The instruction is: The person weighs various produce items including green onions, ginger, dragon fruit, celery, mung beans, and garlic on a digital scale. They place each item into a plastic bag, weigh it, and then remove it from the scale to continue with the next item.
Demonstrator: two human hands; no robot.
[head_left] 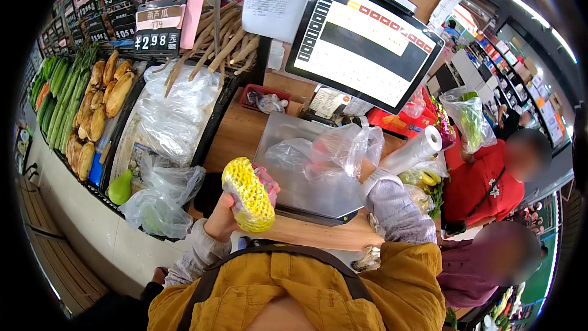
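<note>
My left hand point(225, 216) grips a round item wrapped in yellow foam netting point(250, 195) with clear film and a pink-red patch on its side, held off the near left corner of the metal scale platform point(294, 193). At the right part of the platform my right hand point(366, 170) is mostly hidden behind a thin clear plastic bag point(342, 147) that has something reddish in or behind it. The fingers cannot be made out. Just right of that hand lies a roll of clear plastic bags point(413, 147). Above the platform stands a lit touch screen point(363, 41).
Crates at left hold brown root vegetables point(94, 119), long green vegetables point(69, 96), a green gourd point(120, 187) and plastic bags. A small red tray point(243, 101) sits behind the scale. Two people stand close at right; the one in a red shirt point(482, 184) holds up bagged greens point(469, 117).
</note>
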